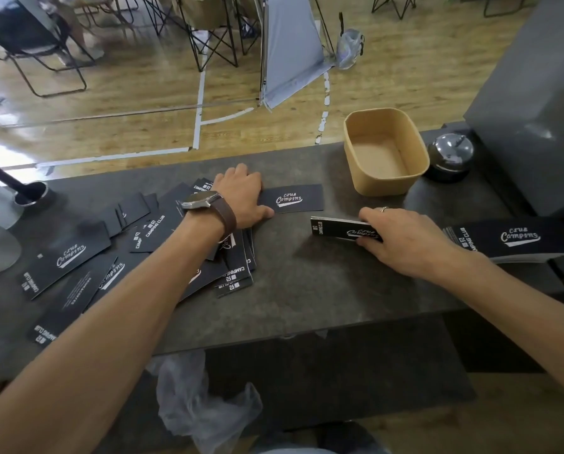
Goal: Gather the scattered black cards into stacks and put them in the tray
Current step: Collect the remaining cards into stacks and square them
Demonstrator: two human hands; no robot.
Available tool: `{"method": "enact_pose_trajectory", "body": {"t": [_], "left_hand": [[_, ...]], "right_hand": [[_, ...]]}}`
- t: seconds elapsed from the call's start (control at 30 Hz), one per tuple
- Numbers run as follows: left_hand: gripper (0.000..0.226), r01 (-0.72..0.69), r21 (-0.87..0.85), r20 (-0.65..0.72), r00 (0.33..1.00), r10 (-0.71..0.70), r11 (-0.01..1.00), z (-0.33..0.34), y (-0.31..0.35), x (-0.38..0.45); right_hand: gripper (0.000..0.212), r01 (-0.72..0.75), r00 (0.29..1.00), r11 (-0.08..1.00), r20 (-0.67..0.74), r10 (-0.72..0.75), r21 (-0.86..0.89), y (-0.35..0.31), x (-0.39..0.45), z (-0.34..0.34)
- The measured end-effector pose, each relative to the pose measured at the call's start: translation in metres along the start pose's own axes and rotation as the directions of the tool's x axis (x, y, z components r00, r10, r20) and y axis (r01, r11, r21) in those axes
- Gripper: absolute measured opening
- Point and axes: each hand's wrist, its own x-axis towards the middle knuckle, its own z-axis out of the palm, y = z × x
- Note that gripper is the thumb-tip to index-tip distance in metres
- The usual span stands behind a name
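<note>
Head view: the left hand (241, 194) lies flat and open on the bench (306, 290), its thumb touching the edge of a single card (293, 198) at the rim of the loose cards (116, 253), which spread leftward under the forearm. The right hand (401, 235) is closed around a small stack (339, 228), fingers over its far edge and thumb on the near one. Another stack (506, 239) lies at the right edge of the bench. The tray (385, 152) stands empty, beyond both hands and apart from them.

Risks, as I judge them: the held stack's edges look uneven, so a slack pinch could let cards fan out or slide free on the way to the tray. The left forearm crosses the pile; sweeping it could push cards off the bench's near edge. The tray looks light, so a hard drop-in might shove it toward the bell (451, 155) just beside it.
</note>
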Motion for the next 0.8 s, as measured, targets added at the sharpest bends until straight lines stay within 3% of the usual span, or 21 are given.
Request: {"method": "enact_pose_trajectory", "body": {"t": [0.13,0.3,0.47,0.6,0.67,0.8], "left_hand": [[0.058,-0.036,-0.036,-0.056,0.998,0.034,0.999,-0.008,0.009,0.007],[0.015,-0.258,-0.380,-0.181,0.962,0.202,0.888,-0.019,0.022,-0.002],[0.017,-0.414,-0.446,-0.304,0.904,0.300,0.794,-0.025,0.025,-0.020],[0.019,-0.456,-0.416,-0.306,0.885,0.351,0.787,-0.026,0.024,-0.031],[0.020,-0.470,-0.395,-0.296,0.879,0.375,0.789,-0.021,0.032,-0.035],[0.008,-0.503,-0.439,-0.307,0.863,0.401,0.745,-0.006,0.048,-0.039]], "right_hand": [[0.019,-0.015,1.000,1.000,0.010,0.015,0.006,-0.001,0.000,-0.002],[0.026,-0.043,0.999,0.998,0.008,0.042,0.044,-0.003,-0.001,-0.004],[0.049,-0.119,0.992,0.982,-0.024,0.124,0.146,-0.003,0.000,-0.003],[0.066,-0.096,0.991,0.984,-0.076,0.108,0.150,-0.002,0.000,0.001],[0.060,-0.058,0.995,0.993,-0.076,0.066,0.104,0.000,-0.001,0.003],[0.019,-0.015,0.998,1.000,-0.061,0.016,0.015,0.001,0.000,0.005]]}}
